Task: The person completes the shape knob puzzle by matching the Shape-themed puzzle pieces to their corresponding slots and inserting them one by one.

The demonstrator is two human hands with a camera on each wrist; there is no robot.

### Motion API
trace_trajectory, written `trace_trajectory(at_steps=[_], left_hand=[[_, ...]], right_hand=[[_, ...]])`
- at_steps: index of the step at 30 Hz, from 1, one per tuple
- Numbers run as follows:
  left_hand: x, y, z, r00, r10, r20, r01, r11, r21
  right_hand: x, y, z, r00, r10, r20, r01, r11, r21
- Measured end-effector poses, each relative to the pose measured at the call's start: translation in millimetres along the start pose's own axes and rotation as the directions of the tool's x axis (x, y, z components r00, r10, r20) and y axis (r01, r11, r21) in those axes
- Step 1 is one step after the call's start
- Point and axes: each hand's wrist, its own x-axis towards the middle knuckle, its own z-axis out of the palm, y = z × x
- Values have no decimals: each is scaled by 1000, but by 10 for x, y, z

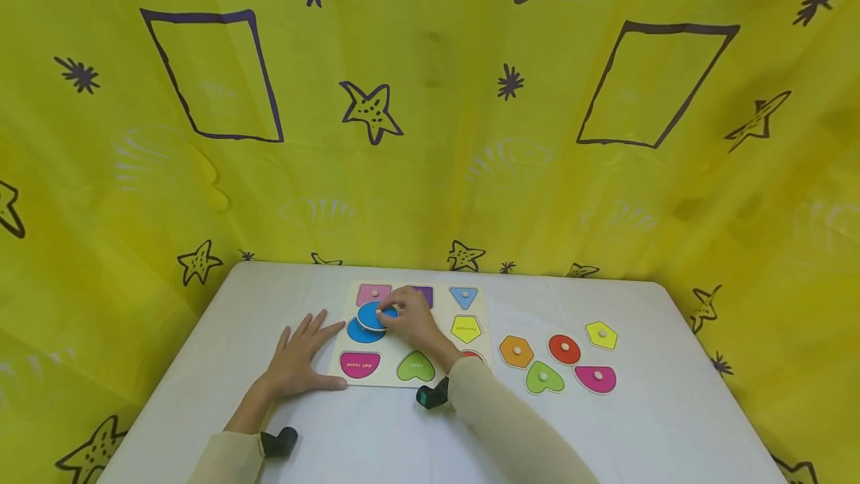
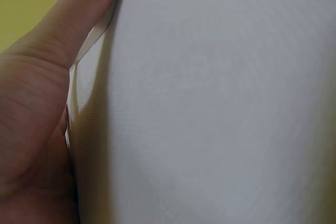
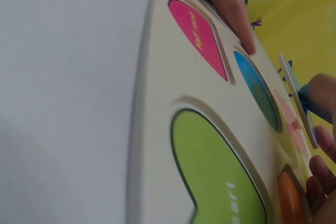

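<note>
One blue piece (image 1: 371, 315) is pinched by the right hand (image 1: 415, 320), lower centre; the board (image 1: 390, 357) is touched by the spread left hand (image 1: 295, 361).

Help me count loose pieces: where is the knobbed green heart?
In the head view, the green heart lies on the table, right of the board, below the orange hexagon and left of the pink half circle.

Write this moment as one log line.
right hand: holds blue oval above board | left hand: touches board | five loose pieces: beside board
</note>
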Motion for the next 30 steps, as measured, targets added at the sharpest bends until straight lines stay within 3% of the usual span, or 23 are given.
trace_trajectory(at_steps=[5,11,19,30], left_hand=[[-12,8,-6,1000,20,-4,-20,1000,-5],[-25,78,-78,1000,8,14,-8,1000,-3],[-29,105,-109,1000,-4,27,3,999,34],[-18,105,-93,999,-18,37,17,1000,12]], right_hand=[[-18,-43,105,1000,30,-2,-30,992,-126],[-51,-102,180,1000,-5,-26,-2,969,-249],[-76,-142,225,1000,3,-24,-11,943,-333],[-77,-184,226,1000,23,-4,-22,936,-350]])
